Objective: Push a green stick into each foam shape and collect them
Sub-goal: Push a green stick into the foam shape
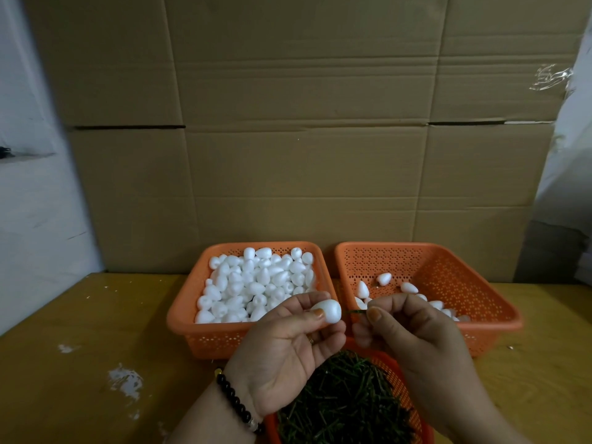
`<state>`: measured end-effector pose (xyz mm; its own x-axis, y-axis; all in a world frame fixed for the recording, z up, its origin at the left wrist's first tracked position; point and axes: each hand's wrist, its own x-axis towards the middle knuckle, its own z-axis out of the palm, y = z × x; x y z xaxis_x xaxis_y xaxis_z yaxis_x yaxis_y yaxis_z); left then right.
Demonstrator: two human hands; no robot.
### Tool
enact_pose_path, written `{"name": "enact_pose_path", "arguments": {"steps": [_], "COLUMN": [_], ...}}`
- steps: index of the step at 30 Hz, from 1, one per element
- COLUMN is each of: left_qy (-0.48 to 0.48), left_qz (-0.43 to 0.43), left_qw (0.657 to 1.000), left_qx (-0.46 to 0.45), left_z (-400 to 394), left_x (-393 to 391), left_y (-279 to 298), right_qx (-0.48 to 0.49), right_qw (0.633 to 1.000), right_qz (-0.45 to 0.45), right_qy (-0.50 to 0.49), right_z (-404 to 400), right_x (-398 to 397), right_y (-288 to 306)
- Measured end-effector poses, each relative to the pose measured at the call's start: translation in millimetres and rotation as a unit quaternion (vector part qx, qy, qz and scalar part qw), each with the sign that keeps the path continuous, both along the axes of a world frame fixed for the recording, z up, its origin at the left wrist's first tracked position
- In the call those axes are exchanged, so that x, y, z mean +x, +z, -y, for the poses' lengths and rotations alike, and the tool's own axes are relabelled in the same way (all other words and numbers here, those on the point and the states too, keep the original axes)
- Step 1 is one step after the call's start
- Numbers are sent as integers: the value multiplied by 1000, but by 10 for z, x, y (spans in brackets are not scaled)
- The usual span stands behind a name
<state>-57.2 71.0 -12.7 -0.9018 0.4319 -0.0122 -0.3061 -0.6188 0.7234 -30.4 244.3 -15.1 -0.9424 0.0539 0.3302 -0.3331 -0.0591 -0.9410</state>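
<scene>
Left hand (282, 344) fingers pinching a white foam shape (326, 310) just above the stick basket (397, 376), right hand (413, 328) fingers pinching a green stick (354, 312) beside it, full foam basket (179, 318) behind, collecting basket (499, 302) behind right

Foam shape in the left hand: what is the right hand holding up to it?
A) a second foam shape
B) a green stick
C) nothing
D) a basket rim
B: the right hand pinches a thin green stick whose tip points at the foam shape gripped by the left hand.
</scene>
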Motion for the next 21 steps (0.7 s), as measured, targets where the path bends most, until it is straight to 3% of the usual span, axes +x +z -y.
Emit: {"name": "enact_pose_path", "arguments": {"steps": [9,21], "left_qy": [10,20], "left_qz": [-10,-11], "left_qw": [1000,999], "left_qx": [-13,-34], "left_z": [-23,-37], "left_x": [7,16], "left_y": [-8,0], "right_qx": [75,89], "right_qw": [996,995], "right_qz": [-19,-11], "right_qy": [-48,-41], "right_z": [23,16], "right_x": [8,5], "right_y": [-33,-50]}}
